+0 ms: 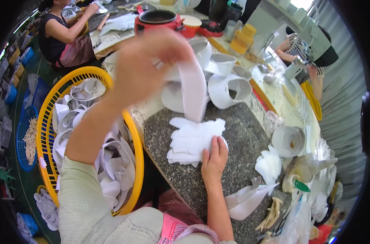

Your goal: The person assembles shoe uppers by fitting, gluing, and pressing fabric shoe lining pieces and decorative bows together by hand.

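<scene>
My left hand [156, 49], blurred by motion, is raised above the work surface with its fingers closed on the top of a curved white strip [194, 91]. The strip hangs down toward a loose stack of flat white cut pieces [193, 140], which lie overlapping on a dark speckled slab [246, 134]. Fingers stretched out, my right hand [214, 162] rests on the right edge of that stack. Several white ring-shaped pieces [229, 91] stand just beyond the slab, partly behind the strip.
A yellow basket [138, 171] full of white curved pieces stands at my left. A red pot [158, 20] sits at the back. To the right lie a white roll [288, 141], more white pieces [269, 164] and plastic bags [299, 219]. Two other people work farther off.
</scene>
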Demonstrator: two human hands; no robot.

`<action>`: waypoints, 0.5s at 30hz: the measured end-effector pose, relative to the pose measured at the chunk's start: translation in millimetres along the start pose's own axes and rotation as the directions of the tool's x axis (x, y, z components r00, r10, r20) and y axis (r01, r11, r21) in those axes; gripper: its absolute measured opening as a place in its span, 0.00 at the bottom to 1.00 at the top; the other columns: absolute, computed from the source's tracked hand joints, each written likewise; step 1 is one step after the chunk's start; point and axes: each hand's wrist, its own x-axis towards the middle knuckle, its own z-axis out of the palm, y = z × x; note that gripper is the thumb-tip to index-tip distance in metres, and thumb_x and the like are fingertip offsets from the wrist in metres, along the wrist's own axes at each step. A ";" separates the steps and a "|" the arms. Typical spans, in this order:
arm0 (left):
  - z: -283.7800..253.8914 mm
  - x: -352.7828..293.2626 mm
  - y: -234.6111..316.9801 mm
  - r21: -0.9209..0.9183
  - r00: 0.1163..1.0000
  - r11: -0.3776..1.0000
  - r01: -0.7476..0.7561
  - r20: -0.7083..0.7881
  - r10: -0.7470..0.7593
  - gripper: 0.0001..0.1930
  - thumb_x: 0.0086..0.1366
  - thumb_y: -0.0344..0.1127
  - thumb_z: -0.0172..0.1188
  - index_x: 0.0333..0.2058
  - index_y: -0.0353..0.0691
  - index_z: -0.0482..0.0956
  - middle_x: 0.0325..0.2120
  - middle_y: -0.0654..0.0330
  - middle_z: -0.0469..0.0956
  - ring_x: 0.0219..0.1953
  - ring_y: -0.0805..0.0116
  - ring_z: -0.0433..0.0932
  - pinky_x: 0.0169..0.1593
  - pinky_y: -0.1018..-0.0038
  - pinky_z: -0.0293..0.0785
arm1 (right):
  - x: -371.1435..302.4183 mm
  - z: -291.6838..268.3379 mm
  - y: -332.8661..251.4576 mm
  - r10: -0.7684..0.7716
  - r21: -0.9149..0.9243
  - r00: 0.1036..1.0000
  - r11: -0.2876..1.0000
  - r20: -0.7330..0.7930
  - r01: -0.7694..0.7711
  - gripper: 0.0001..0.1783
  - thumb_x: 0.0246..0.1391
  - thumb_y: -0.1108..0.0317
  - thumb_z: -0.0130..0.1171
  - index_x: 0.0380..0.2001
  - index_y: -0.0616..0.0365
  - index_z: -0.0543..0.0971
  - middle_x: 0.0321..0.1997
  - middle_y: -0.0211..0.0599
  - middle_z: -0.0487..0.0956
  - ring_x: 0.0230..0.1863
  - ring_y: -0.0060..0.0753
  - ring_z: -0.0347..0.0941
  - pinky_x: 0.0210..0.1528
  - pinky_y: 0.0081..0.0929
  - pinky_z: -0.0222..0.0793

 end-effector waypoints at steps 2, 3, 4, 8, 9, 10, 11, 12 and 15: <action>-35.7 45.6 -31.9 0.308 0.958 0.951 0.007 -0.276 0.083 0.04 0.57 0.26 0.59 0.32 0.34 0.78 0.26 0.65 0.76 0.26 0.83 0.73 0.28 0.87 0.68 | -8.7 2.1 6.4 -0.018 0.125 0.994 0.992 -0.107 0.031 0.25 0.45 0.74 0.55 0.51 0.63 0.69 0.57 0.50 0.63 0.58 0.53 0.57 0.59 0.44 0.52; -58.1 64.7 -72.0 0.296 0.930 0.955 0.015 -0.354 0.096 0.05 0.57 0.28 0.59 0.34 0.36 0.79 0.23 0.68 0.76 0.23 0.84 0.71 0.25 0.86 0.65 | -13.0 0.6 -1.6 -0.037 0.169 0.986 0.983 -0.160 0.064 0.24 0.45 0.76 0.54 0.50 0.63 0.70 0.56 0.50 0.63 0.59 0.54 0.56 0.60 0.44 0.50; -68.1 79.4 -87.2 0.390 0.917 0.910 0.139 -0.397 0.030 0.07 0.57 0.30 0.60 0.35 0.39 0.80 0.19 0.68 0.76 0.22 0.87 0.71 0.25 0.85 0.66 | -20.7 -6.0 -7.7 -0.043 0.192 0.977 0.978 -0.210 0.084 0.23 0.44 0.78 0.53 0.49 0.62 0.70 0.56 0.51 0.63 0.60 0.55 0.55 0.61 0.44 0.49; -74.5 109.0 -198.2 0.627 0.913 0.765 0.147 -0.383 0.138 0.07 0.56 0.38 0.57 0.31 0.45 0.81 0.24 0.52 0.77 0.27 0.54 0.77 0.31 0.65 0.72 | -38.0 -16.8 -22.6 -0.126 0.211 0.988 0.967 -0.088 0.142 0.23 0.43 0.74 0.56 0.46 0.59 0.72 0.56 0.50 0.63 0.59 0.57 0.53 0.60 0.49 0.47; -63.4 108.4 -216.7 0.650 0.934 0.742 0.167 -0.346 0.093 0.07 0.56 0.36 0.56 0.30 0.45 0.80 0.24 0.51 0.77 0.27 0.52 0.77 0.32 0.63 0.72 | -36.2 -16.8 -21.4 -0.118 0.207 0.992 0.971 -0.038 0.124 0.22 0.43 0.71 0.58 0.46 0.58 0.72 0.55 0.49 0.63 0.59 0.56 0.52 0.59 0.50 0.48; -48.3 105.7 -228.7 0.639 0.939 0.727 0.249 -0.344 -0.019 0.06 0.56 0.35 0.56 0.30 0.44 0.80 0.24 0.51 0.77 0.28 0.51 0.77 0.33 0.62 0.72 | -33.4 -17.7 -19.0 -0.114 0.194 0.992 0.974 -0.049 0.121 0.22 0.43 0.71 0.58 0.46 0.58 0.72 0.55 0.49 0.63 0.59 0.56 0.52 0.59 0.50 0.48; -40.5 100.9 -243.4 0.652 0.950 0.720 0.237 -0.312 -0.030 0.06 0.55 0.34 0.55 0.30 0.43 0.80 0.24 0.51 0.77 0.29 0.52 0.77 0.33 0.62 0.72 | -30.7 -16.7 -18.3 -0.096 0.216 0.995 0.971 -0.038 0.102 0.23 0.43 0.70 0.58 0.46 0.58 0.72 0.55 0.48 0.63 0.59 0.56 0.52 0.59 0.50 0.47; -36.4 96.9 -258.3 0.666 0.960 0.712 0.225 -0.278 -0.043 0.06 0.55 0.34 0.55 0.30 0.42 0.80 0.24 0.51 0.77 0.29 0.52 0.77 0.34 0.62 0.72 | -28.0 -15.6 -17.5 -0.078 0.240 0.997 0.967 -0.025 0.081 0.23 0.43 0.69 0.58 0.46 0.57 0.72 0.55 0.47 0.63 0.59 0.55 0.51 0.59 0.49 0.47; -32.6 85.9 -289.4 0.663 0.971 0.720 0.206 -0.231 -0.065 0.07 0.55 0.32 0.55 0.30 0.41 0.80 0.24 0.51 0.78 0.30 0.53 0.78 0.34 0.63 0.73 | -23.2 -14.1 -16.6 -0.074 0.242 0.997 0.968 0.023 0.066 0.24 0.42 0.68 0.59 0.46 0.57 0.72 0.55 0.46 0.64 0.58 0.55 0.52 0.58 0.49 0.47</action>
